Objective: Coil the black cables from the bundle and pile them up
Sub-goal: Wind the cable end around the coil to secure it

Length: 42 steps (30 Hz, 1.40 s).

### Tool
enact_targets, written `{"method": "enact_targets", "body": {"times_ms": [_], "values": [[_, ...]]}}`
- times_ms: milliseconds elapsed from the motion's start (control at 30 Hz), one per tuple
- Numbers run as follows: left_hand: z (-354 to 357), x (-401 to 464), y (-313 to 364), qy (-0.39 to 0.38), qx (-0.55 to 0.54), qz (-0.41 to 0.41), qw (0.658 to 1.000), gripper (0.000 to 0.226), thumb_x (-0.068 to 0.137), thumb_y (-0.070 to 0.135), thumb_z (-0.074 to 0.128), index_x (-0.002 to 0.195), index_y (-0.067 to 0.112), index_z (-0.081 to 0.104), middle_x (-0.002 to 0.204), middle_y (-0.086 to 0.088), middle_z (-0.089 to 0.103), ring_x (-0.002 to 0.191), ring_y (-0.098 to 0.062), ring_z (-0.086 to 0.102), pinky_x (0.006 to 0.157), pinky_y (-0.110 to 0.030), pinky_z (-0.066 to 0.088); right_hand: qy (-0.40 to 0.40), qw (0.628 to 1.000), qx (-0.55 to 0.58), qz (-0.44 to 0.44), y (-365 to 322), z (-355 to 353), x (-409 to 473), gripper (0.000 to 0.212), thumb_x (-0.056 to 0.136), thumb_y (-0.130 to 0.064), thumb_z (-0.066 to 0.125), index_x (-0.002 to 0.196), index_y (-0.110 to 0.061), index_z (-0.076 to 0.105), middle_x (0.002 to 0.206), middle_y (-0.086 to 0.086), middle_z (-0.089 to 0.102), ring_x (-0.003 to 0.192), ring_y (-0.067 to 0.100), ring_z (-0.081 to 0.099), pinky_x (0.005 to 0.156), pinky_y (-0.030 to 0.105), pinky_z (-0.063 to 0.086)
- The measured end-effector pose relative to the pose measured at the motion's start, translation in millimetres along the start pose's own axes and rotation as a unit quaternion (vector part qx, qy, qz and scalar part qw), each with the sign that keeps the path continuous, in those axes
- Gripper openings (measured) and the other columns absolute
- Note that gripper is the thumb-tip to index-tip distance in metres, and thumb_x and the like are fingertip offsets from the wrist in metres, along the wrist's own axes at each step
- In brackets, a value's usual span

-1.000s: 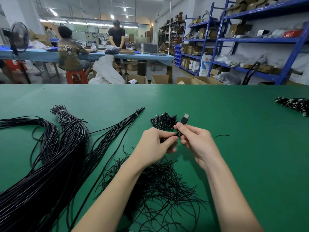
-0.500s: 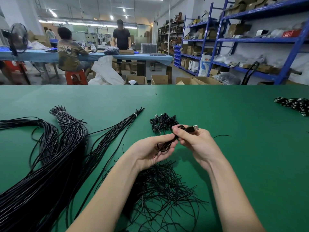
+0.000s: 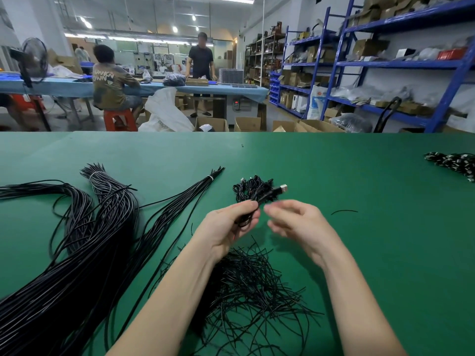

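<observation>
1. My left hand [image 3: 228, 224] has its fingers and thumb curled round a coiled black cable [image 3: 259, 199]; the coil sits in the grip, and its plug end [image 3: 282, 188] sticks up and to the right, above the fingertips.
2. My right hand [image 3: 295, 222] is just beside the left, fingers loosely spread and blurred, holding nothing that I can see.
3. Just beyond both hands, on the green table [image 3: 359, 253], lies a small pile of coiled cables [image 3: 244, 188]; the held cable overlaps it in the view, and I cannot tell whether they touch.
4. The long bundle of black cables [image 3: 77, 253] sprawls over the left of the table, with tied ends [image 3: 96, 174] pointing away from me and a second tied sheaf [image 3: 209, 179] fanning towards the centre.
5. Beneath my forearms is a tangle of thin black ties [image 3: 252, 291].
6. One loose tie [image 3: 344, 211] lies to the right of my right hand.
7. Another heap of bound cables [image 3: 455, 163] sits at the far right edge.
</observation>
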<state>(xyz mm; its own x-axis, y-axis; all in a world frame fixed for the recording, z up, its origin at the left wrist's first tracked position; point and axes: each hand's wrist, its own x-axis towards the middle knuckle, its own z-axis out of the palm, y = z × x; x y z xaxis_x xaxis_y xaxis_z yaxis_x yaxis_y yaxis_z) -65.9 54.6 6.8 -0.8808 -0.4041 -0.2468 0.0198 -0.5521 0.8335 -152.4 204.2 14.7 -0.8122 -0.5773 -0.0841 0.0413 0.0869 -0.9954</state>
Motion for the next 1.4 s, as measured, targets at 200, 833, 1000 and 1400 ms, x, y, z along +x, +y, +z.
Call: {"method": "enact_targets", "body": {"times_ms": [200, 833, 1000, 1400], "values": [[-7, 3, 4, 0.010, -0.061, 0.031, 0.998, 0.010, 0.061, 0.008, 0.081, 0.070, 0.007, 0.081, 0.080, -0.012, 0.075, 0.064, -0.014, 0.072, 0.060, -0.019, 0.058, -0.155, 0.890, -0.429, 0.024, 6, 16, -8, 0.017, 0.071, -0.042, 0.090, 0.083, -0.035, 0.081, 0.080, -0.018, 0.076, 0.084, 0.001, 0.070, 0.083, 0.022, 0.054], [-9, 1, 9, 0.040, -0.076, 0.075, 0.993, 0.026, 0.076, 0.003, 0.078, 0.100, -0.002, 0.072, 0.084, -0.014, 0.076, 0.065, -0.014, 0.072, 0.064, -0.020, 0.060, 0.040, 0.993, -0.066, -0.094, -19, -10, -13, 0.003, 0.095, -0.013, 0.070, 0.093, -0.013, 0.073, 0.086, 0.005, 0.079, 0.073, 0.015, 0.076, 0.060, 0.021, 0.057], [-5, 2, 4, 0.069, -0.039, 0.122, 0.989, 0.012, 0.079, 0.001, 0.079, 0.090, 0.002, 0.076, 0.083, -0.015, 0.076, 0.067, -0.017, 0.072, 0.065, -0.021, 0.059, 0.053, 0.980, 0.153, -0.118, -30, -4, -17, 0.009, 0.094, 0.001, 0.066, 0.091, -0.006, 0.063, 0.079, 0.007, 0.078, 0.063, 0.014, 0.073, 0.056, 0.019, 0.057], [4, -2, 1, 0.053, 0.118, 0.247, 0.960, 0.010, 0.081, 0.006, 0.081, 0.087, 0.013, 0.081, 0.081, -0.012, 0.077, 0.070, -0.014, 0.072, 0.071, -0.021, 0.057, 0.101, 0.950, -0.192, -0.226, -20, 27, -12, 0.026, 0.084, -0.012, 0.069, 0.076, -0.034, 0.078, 0.062, -0.009, 0.073, 0.061, 0.011, 0.074, 0.068, 0.036, 0.065]]}}
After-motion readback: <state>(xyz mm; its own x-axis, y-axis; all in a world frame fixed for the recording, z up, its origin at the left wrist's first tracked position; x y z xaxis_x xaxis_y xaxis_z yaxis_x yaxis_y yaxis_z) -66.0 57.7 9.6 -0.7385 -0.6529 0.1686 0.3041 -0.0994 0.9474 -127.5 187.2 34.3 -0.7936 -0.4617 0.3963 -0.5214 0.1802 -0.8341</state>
